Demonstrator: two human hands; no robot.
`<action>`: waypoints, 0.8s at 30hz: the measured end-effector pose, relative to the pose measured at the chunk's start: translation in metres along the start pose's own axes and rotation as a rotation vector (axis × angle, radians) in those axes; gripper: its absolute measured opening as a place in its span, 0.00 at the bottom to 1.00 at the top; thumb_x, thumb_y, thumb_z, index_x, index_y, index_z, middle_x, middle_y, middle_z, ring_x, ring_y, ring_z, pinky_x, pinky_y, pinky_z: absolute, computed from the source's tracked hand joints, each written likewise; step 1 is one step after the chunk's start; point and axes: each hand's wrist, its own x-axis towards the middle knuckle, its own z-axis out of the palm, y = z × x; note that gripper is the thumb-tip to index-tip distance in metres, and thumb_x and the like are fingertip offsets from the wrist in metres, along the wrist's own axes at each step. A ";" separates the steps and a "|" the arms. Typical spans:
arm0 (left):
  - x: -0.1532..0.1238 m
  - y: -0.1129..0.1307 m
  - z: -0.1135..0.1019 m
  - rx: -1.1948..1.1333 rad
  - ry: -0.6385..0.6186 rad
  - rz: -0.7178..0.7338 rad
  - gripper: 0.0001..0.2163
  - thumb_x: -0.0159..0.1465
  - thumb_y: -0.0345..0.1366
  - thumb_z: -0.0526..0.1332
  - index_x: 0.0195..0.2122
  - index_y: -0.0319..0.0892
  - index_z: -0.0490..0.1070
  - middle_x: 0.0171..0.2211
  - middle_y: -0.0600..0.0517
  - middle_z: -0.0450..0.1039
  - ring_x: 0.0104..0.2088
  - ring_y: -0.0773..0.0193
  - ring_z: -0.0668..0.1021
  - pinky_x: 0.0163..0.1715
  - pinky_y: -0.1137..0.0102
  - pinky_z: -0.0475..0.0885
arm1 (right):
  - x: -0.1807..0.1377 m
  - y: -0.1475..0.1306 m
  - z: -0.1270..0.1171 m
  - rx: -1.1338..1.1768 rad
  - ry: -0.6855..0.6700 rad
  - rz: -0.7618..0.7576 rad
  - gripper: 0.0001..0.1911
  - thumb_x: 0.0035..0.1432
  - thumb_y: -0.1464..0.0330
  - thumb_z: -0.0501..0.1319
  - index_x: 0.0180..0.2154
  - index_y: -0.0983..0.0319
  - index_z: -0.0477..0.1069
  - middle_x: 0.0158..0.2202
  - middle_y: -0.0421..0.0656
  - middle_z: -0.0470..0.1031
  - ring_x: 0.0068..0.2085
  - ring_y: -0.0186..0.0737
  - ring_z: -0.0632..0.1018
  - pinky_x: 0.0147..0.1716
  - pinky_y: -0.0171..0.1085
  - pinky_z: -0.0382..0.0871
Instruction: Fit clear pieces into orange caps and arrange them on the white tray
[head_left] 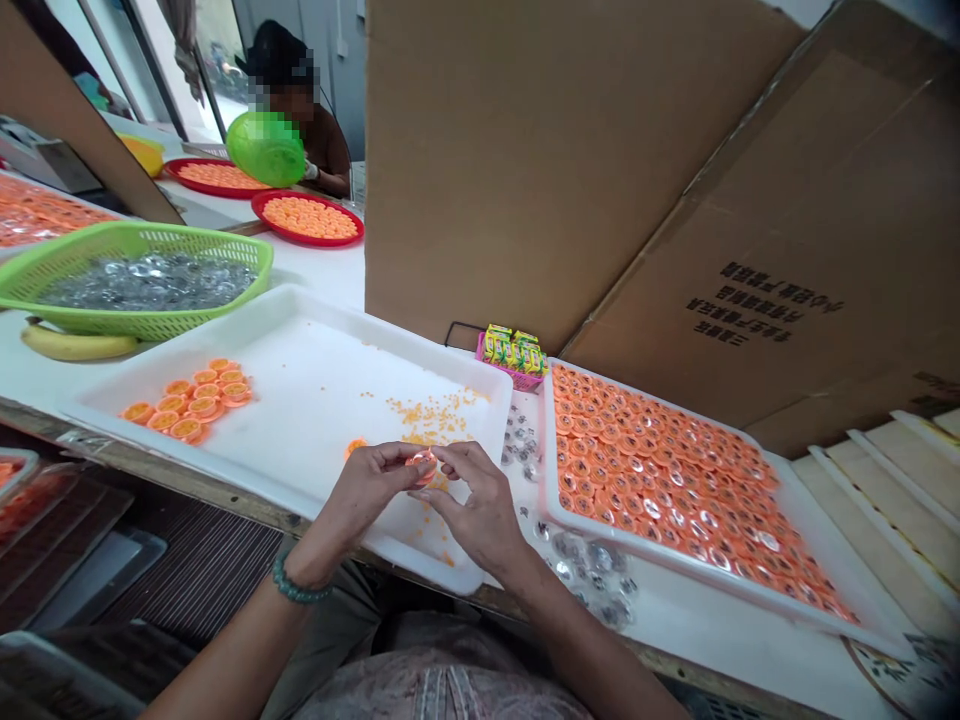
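Over the near right part of a white tray (292, 300), my left hand (364, 490) pinches a small round orange case (421, 466). My right hand (480, 500) is closed at the case's other side, thumb and fingers at its edge; whether a clear cover is between them is too small to tell. Just left of my fingers another orange case (355, 446) lies in the tray. Tiny orange-yellow beads (439, 412) are scattered beyond and beneath my hands. A cluster of orange cases (202, 396) sits at the tray's left end.
Right of my hands stands a tray of covered orange cases (645, 450). Clear domes (592, 570) lie between the trays, near a pink basket (525, 380) of small yellow-green packets. A green basket (150, 325) and banana (79, 343) are left. Cardboard (525, 180) rises behind; a person (330, 145) sits beyond.
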 end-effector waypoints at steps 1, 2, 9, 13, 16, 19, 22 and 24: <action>0.000 0.000 0.001 -0.016 0.002 -0.002 0.10 0.51 0.36 0.67 0.35 0.39 0.77 0.30 0.50 0.78 0.33 0.63 0.75 0.34 0.72 0.70 | 0.000 0.001 0.003 -0.037 0.031 -0.030 0.20 0.51 0.71 0.64 0.47 0.57 0.70 0.39 0.43 0.70 0.39 0.38 0.72 0.41 0.38 0.69; 0.001 0.001 0.002 -0.024 0.006 -0.005 0.10 0.51 0.36 0.67 0.33 0.39 0.77 0.29 0.51 0.78 0.32 0.64 0.75 0.34 0.72 0.70 | -0.001 0.002 0.006 -0.071 0.062 -0.061 0.17 0.52 0.71 0.63 0.46 0.58 0.70 0.38 0.44 0.70 0.39 0.38 0.72 0.40 0.38 0.69; 0.000 0.001 0.002 -0.034 0.046 -0.012 0.09 0.49 0.35 0.68 0.31 0.37 0.76 0.26 0.52 0.76 0.28 0.67 0.74 0.32 0.73 0.71 | -0.001 0.008 0.017 -0.164 0.120 -0.173 0.16 0.54 0.73 0.59 0.46 0.61 0.69 0.37 0.46 0.70 0.39 0.40 0.72 0.37 0.39 0.70; -0.001 0.001 0.001 -0.052 0.070 0.010 0.10 0.48 0.35 0.69 0.30 0.36 0.76 0.26 0.50 0.77 0.28 0.65 0.75 0.32 0.72 0.71 | -0.003 0.004 0.016 -0.102 0.116 -0.141 0.18 0.54 0.72 0.59 0.49 0.59 0.68 0.39 0.45 0.71 0.40 0.39 0.72 0.39 0.39 0.70; -0.001 0.000 0.000 -0.054 0.120 0.034 0.11 0.47 0.36 0.70 0.31 0.36 0.75 0.29 0.49 0.77 0.31 0.63 0.76 0.33 0.71 0.71 | -0.004 0.000 0.013 0.061 0.090 -0.011 0.23 0.53 0.71 0.61 0.51 0.57 0.65 0.40 0.44 0.71 0.38 0.37 0.73 0.39 0.38 0.71; 0.000 -0.002 0.000 -0.037 0.151 0.044 0.14 0.47 0.37 0.70 0.33 0.37 0.74 0.32 0.49 0.77 0.34 0.62 0.77 0.38 0.69 0.71 | -0.001 -0.001 0.006 0.346 0.017 0.202 0.21 0.55 0.69 0.59 0.51 0.58 0.64 0.42 0.45 0.71 0.39 0.36 0.74 0.40 0.37 0.71; 0.000 -0.004 -0.002 0.007 0.142 0.083 0.17 0.47 0.37 0.70 0.37 0.39 0.71 0.35 0.50 0.76 0.36 0.63 0.77 0.40 0.69 0.71 | 0.006 -0.001 0.004 0.464 0.003 0.364 0.17 0.56 0.64 0.58 0.48 0.60 0.68 0.41 0.45 0.72 0.40 0.37 0.74 0.40 0.38 0.71; -0.001 -0.004 -0.002 0.043 0.123 0.118 0.19 0.48 0.37 0.70 0.40 0.40 0.69 0.35 0.50 0.76 0.37 0.63 0.77 0.40 0.70 0.72 | 0.012 -0.001 0.006 0.418 0.008 0.365 0.14 0.55 0.62 0.59 0.43 0.60 0.72 0.39 0.44 0.72 0.39 0.37 0.74 0.41 0.37 0.70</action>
